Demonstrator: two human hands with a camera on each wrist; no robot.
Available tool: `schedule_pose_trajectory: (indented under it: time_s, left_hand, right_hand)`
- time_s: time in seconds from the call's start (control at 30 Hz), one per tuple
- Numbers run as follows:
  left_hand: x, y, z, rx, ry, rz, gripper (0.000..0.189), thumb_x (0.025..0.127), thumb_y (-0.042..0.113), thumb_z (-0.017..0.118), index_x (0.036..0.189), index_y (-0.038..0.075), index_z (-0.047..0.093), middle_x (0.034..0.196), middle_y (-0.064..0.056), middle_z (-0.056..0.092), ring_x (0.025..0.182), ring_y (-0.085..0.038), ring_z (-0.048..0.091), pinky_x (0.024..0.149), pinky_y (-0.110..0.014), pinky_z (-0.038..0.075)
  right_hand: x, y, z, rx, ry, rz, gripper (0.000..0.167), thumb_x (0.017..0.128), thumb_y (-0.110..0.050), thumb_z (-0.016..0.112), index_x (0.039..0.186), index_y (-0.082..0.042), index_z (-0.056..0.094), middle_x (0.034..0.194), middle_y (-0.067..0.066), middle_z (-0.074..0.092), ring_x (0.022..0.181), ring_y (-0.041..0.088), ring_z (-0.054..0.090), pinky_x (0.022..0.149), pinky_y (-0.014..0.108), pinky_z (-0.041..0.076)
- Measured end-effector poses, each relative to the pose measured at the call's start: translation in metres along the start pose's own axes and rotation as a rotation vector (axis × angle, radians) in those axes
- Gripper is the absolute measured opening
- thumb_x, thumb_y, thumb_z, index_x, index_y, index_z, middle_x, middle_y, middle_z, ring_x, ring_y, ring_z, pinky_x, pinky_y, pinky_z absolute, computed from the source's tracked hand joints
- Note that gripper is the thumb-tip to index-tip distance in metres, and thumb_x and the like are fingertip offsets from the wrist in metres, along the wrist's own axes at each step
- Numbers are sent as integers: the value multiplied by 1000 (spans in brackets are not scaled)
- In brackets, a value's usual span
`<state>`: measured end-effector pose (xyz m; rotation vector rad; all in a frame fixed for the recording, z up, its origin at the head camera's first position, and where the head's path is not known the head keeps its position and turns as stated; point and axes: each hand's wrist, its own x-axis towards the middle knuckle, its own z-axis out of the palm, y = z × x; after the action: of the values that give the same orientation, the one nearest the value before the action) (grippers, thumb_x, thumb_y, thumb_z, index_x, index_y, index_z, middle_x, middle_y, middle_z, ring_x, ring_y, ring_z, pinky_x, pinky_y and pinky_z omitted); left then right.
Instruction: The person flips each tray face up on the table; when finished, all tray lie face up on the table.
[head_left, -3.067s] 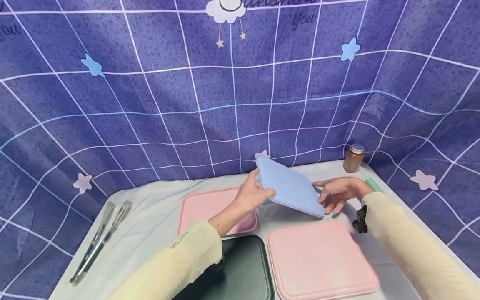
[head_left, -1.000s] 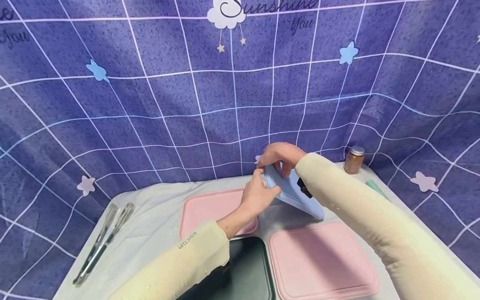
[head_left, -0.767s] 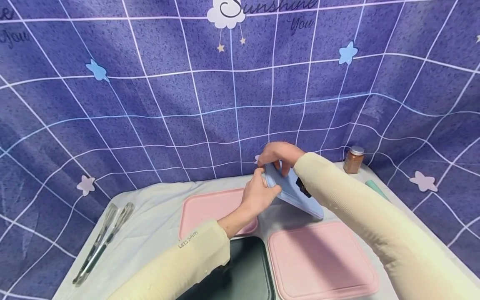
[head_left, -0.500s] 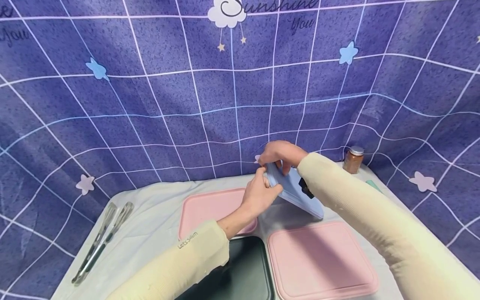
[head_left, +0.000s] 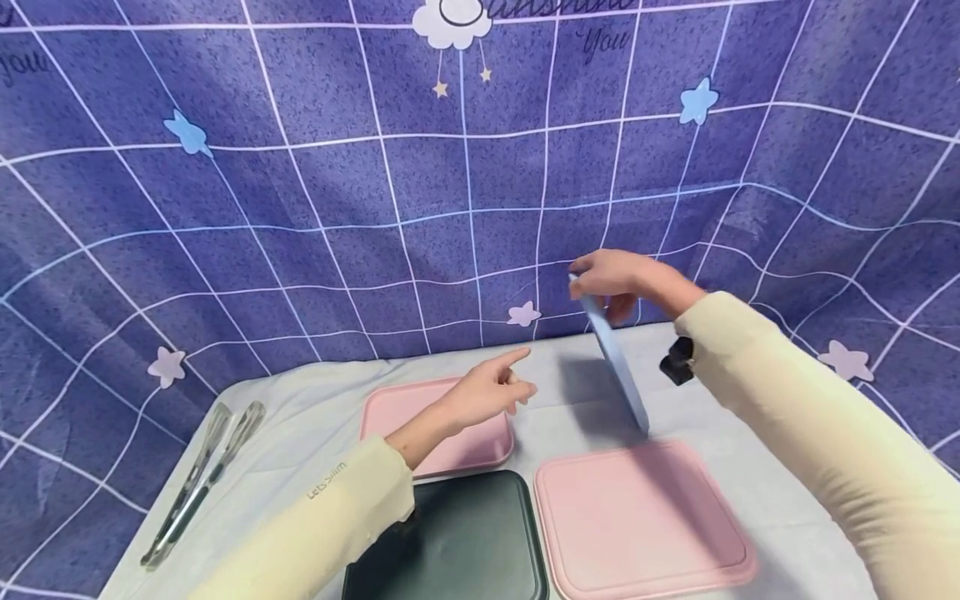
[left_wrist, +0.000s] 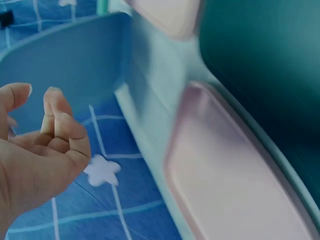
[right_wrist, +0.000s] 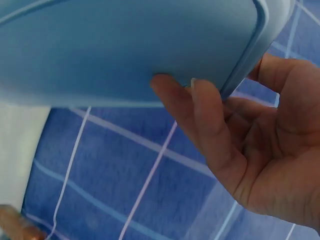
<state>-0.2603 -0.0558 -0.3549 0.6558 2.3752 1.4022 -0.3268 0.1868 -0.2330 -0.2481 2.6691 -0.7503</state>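
My right hand (head_left: pixel 618 279) pinches the top corner of a shallow light blue tray (head_left: pixel 617 362), held steeply tilted and nearly edge-on in the head view. Its lower corner is close to the far side of the right-hand pink tray (head_left: pixel 637 521). In the right wrist view, fingertips press one face of the blue tray (right_wrist: pixel 100 60) while the thumb is at the rim. My left hand (head_left: pixel 486 392) holds nothing, hovering over the right end of the left-hand pink tray (head_left: pixel 397 412). Its index finger points forward, and the other fingers are loosely bent.
A dark green tray (head_left: pixel 468 537) lies in front of the left-hand pink tray, close beside the other pink one. Metal tongs (head_left: pixel 243 425) lie at the table's left side. A blue patterned curtain (head_left: pixel 375 192) hangs behind. My right arm hides the table's back right corner.
My left hand has let go of the blue tray and drawn back left. The right hand has moved right and up, swinging the tray more upright. The jar is now hidden behind the right arm.
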Motion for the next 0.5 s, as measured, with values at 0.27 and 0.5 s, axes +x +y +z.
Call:
schedule_pose_trajectory:
  time_s: [0.27, 0.5]
  left_hand:
    - [-10, -28, -12, 51, -21, -54, 58, 96, 23, 62, 151, 13, 46, 89, -13, 66, 79, -29, 68, 77, -38, 54]
    - [-15, -33, -14, 42, -6, -87, 58, 97, 22, 61, 151, 9, 44, 91, -15, 67, 87, -40, 68, 77, -43, 55]
  right_hand:
    - [-26, 45, -38, 41, 38, 4, 70, 96, -25, 53, 157, -4, 26, 108, 28, 63, 66, 23, 67, 62, 40, 60]
    - [-36, 97, -52, 347, -10, -10, 68, 104, -25, 48, 162, -16, 15, 115, 17, 66, 75, 22, 74, 69, 41, 61]
